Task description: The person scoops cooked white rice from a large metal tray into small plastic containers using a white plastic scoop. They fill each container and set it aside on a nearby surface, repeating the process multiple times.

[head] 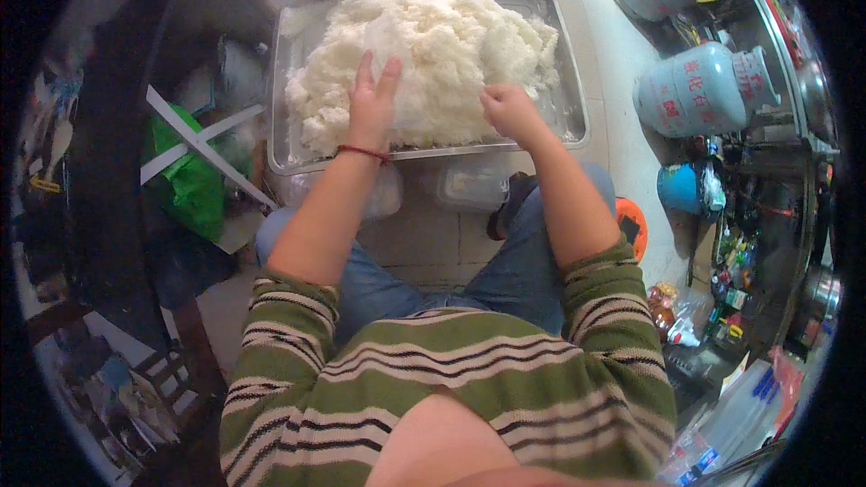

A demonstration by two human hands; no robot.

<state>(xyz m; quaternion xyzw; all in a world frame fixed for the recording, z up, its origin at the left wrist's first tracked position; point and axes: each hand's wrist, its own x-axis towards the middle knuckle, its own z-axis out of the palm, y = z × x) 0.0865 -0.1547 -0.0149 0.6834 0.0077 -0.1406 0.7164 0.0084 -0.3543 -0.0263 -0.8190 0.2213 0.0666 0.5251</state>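
Note:
A large rectangular metal tray (578, 108) lies on the floor before me, heaped with a white, clumpy mass that looks like cooked rice (440, 47). My left hand (374, 91), with a red cord at the wrist, is over the left part of the heap, its thumb and a finger apart. Something pale and translucent shows beside it, too blurred to tell whether the hand holds it. At the heap's near right side, my right hand (511, 108) has its fingers curled into a fist. A pale rounded shape lies beyond it; whether the fist grips anything is unclear.
Two clear plastic containers (473, 186) (382, 193) stand between the tray and my legs. On the right are gas cylinders (697, 91), a blue bucket (678, 187) and an orange stool (639, 247) with a dark object on it. A green bag (193, 189) sits behind crossed white bars at left.

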